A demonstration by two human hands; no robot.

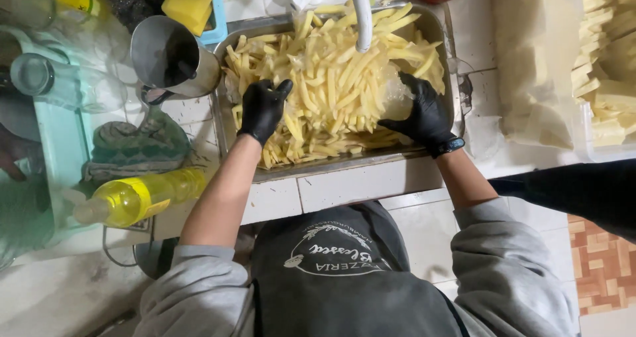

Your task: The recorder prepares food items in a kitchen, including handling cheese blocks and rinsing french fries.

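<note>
Both your gloved hands pressed palm-down into the cut potato sticks [331, 85]; left hand [263, 108] splayed, right hand [424, 112] cupped loosely, gripping nothing; sticks lay jumbled, no shared direction.

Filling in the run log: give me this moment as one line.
left hand: gloved, pressed into potato sticks | right hand: gloved, in same sticks | metal tray: full, under tap | yellow bottle: lying left

Both hands wear black gloves, the left hand [263, 110] and the right hand [424, 112] alike. A dark watch band [448, 147] circles the right wrist. Grey sleeves [199, 271] are pushed up past the forearms. A dark grey apron [344, 277] carries a white oval emblem.
</note>
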